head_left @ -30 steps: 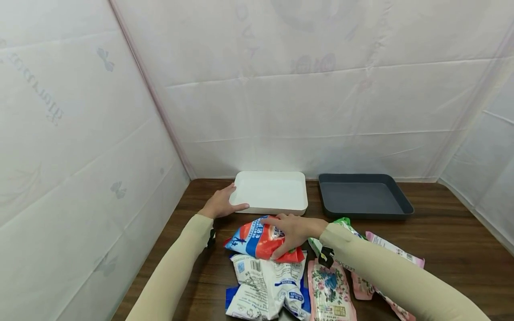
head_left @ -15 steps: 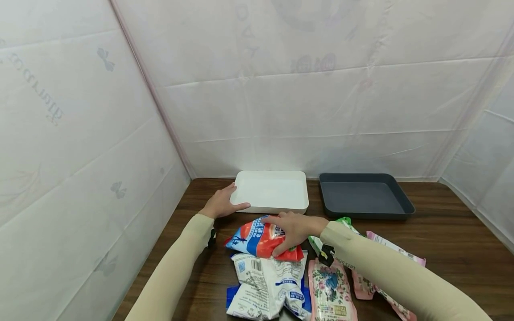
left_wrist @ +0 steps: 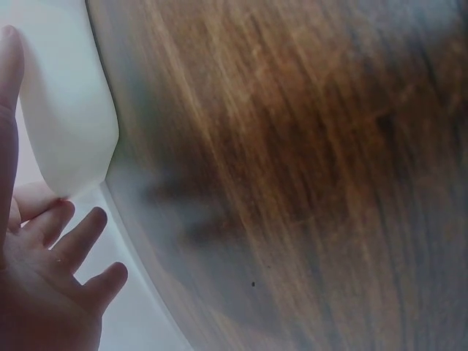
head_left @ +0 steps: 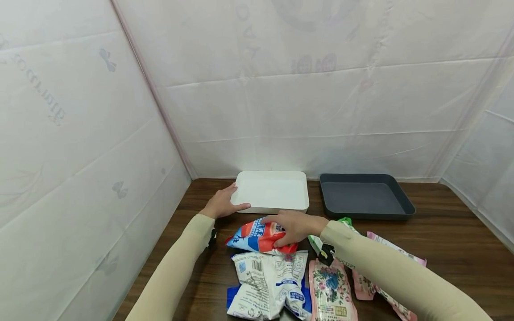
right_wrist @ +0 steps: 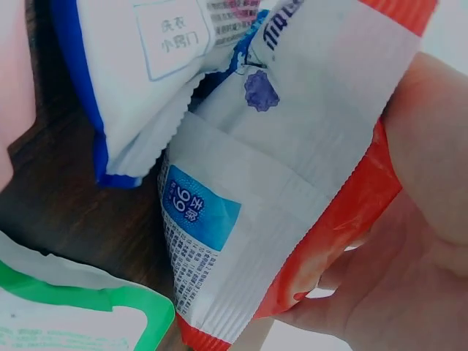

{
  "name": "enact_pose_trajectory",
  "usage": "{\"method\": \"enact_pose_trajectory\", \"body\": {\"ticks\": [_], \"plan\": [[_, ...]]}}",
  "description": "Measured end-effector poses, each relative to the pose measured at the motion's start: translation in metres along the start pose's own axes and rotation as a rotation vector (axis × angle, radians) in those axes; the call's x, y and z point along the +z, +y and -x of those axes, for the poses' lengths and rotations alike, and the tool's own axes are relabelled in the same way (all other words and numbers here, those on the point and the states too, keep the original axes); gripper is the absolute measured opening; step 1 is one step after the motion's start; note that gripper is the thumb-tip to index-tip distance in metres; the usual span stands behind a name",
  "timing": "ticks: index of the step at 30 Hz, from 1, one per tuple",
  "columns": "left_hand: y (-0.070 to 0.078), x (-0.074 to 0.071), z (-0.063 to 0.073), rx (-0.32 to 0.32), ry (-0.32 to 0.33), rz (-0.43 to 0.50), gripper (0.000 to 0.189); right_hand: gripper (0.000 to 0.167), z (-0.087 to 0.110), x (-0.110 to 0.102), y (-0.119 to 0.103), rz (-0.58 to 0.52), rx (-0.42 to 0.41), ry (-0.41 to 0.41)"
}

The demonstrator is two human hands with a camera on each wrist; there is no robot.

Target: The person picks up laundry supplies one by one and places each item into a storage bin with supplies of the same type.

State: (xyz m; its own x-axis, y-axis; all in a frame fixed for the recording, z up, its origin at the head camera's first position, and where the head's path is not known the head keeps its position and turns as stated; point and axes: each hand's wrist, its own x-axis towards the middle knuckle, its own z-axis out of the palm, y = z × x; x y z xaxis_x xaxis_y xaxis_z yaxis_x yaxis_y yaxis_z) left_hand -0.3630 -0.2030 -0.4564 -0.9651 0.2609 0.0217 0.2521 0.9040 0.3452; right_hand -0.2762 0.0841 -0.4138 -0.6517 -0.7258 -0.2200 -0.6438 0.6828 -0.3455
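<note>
With its thumb and fingers bent round it, my right hand [head_left: 299,226] grips a red and blue laundry detergent bag [head_left: 254,235]. The bag is tilted, and its white printed back [right_wrist: 292,146] faces the right wrist camera. At the near left corner of a white tray [head_left: 270,189] lies my left hand [head_left: 220,203], thumb along the near rim and fingers on the left side. In the left wrist view its fingers [left_wrist: 84,238] are spread and fairly straight beside the tray wall. A white and blue laundry bag [head_left: 257,285] lies just in front of the held one.
Right of the white tray sits a dark grey tray [head_left: 365,198]. A pink floral pouch [head_left: 332,290], a green and white pouch [right_wrist: 80,307] and a pink and white pack [head_left: 395,246] lie near or under the right forearm. Pale fabric walls [head_left: 313,111] enclose the wooden table.
The near edge of the red and blue bag has lifted and tipped away in my right hand, uncovering more of the white and blue bag. My left hand stays at the tray.
</note>
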Motion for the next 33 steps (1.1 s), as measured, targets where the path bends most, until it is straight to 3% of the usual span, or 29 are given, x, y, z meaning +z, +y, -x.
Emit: {"method": "enact_pose_trajectory", "body": {"ticks": [33], "plan": [[0.0015,-0.0008,0.0044,-0.026,-0.022,0.037,0.111,0.037,0.004,-0.0017,0.0018,0.004,-0.134,0.145]]}}
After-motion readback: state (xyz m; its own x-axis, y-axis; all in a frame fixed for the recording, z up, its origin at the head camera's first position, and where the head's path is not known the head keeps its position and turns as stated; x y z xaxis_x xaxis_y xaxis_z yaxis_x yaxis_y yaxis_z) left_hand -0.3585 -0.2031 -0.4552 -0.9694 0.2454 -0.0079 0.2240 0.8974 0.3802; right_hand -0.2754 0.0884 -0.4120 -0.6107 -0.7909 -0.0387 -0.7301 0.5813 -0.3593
